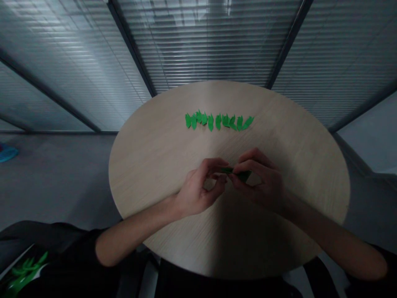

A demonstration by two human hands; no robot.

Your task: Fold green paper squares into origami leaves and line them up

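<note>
Both my hands meet over the middle of a round wooden table (161,157). My left hand (198,188) pinches one end of a small green folded paper piece (240,174), thumb and fingers closed on it. My right hand (262,180) grips the other end, its fingers curled over the paper and hiding most of it. Beyond my hands, near the table's far side, several folded green paper pieces (218,121) lie in a row.
Window blinds (204,41) with dark frames stand behind the table. Grey floor surrounds it, with a blue object (8,153) at the far left. More green paper shapes (23,271) lie at the bottom left beside my dark sleeve.
</note>
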